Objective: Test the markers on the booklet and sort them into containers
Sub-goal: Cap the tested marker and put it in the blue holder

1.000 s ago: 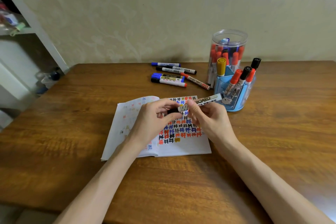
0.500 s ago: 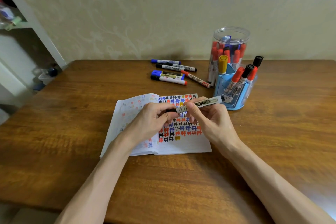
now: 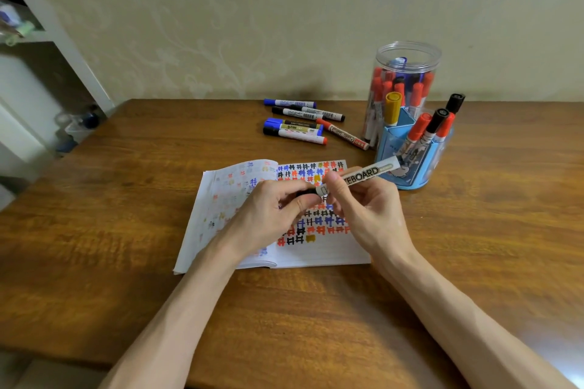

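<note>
The marker (image 3: 360,174) is up off the page, held level over the middle of the booklet (image 3: 331,249), its white barrel pointing towards two o'clock. The right hand (image 3: 369,208) pinches the barrel between thumb and fingertips. The left hand (image 3: 268,215) has its fingers and thumb curled round the black cap (image 3: 305,196) at the nine o'clock end. Both hands are closed on the one pen, and the cap sits at or on the tip. I cannot tell whether it is coming off or going back on.

The booklet lies open and flat on the table (image 3: 126,230). Its right-hand page is crowded with rows of small test marks in black, blue, red and a little yellow, with only the strip at six o'clock left white. I take that to mean a good many pens are already tried.

At twelve o'clock from the booklet, near the far edge, a handful of loose markers (image 3: 297,126) lie side by side, apparently waiting their turn. At one o'clock stands the clear jar (image 3: 407,54), well stocked with mostly red-capped pens. Just in front of it is the blue holder (image 3: 414,167), with a yellow pen, several red ones and two black. I judge the sorting well past halfway: this pen and the loose few remain.
</note>
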`<state>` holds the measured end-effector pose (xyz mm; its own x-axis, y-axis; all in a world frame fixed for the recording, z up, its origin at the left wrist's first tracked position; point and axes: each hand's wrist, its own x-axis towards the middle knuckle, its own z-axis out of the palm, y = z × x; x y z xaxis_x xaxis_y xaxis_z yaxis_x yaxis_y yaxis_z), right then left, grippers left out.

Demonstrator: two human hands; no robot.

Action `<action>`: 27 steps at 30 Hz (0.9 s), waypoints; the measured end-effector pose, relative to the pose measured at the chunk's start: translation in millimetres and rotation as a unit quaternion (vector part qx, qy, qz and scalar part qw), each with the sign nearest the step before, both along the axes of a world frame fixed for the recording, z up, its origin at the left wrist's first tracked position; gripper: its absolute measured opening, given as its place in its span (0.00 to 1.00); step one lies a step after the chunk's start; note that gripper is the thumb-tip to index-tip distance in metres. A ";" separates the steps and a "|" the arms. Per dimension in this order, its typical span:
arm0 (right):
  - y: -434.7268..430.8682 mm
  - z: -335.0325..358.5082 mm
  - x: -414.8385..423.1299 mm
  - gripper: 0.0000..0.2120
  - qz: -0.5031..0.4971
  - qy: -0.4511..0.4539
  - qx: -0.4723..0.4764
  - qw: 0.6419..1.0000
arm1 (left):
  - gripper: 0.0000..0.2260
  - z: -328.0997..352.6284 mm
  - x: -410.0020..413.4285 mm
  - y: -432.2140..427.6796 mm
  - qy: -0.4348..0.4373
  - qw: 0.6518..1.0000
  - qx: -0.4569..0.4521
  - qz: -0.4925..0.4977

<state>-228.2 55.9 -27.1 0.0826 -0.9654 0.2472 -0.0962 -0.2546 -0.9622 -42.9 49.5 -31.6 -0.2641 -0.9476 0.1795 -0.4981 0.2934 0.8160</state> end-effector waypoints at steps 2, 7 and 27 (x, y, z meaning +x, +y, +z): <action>2.3 0.3 1.8 0.12 0.008 0.012 -0.006 1.000 | 0.06 2.1 0.7 1.3 0.002 1.000 0.012 -0.015; -6.2 1.6 -24.3 0.13 -0.086 -0.053 0.019 0.995 | 0.07 1.3 38.8 -1.7 0.025 0.999 0.024 0.011; -10.6 -8.4 -8.7 0.16 0.020 0.043 0.074 0.996 | 0.06 -22.7 48.6 -12.3 -0.215 0.976 0.008 0.048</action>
<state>-237.0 45.2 -35.5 0.1369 -0.9862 0.0935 -0.1733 -0.1168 -0.9779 5.7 37.3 -54.2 -0.2223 -0.9733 0.0568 -0.8192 0.2181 0.5305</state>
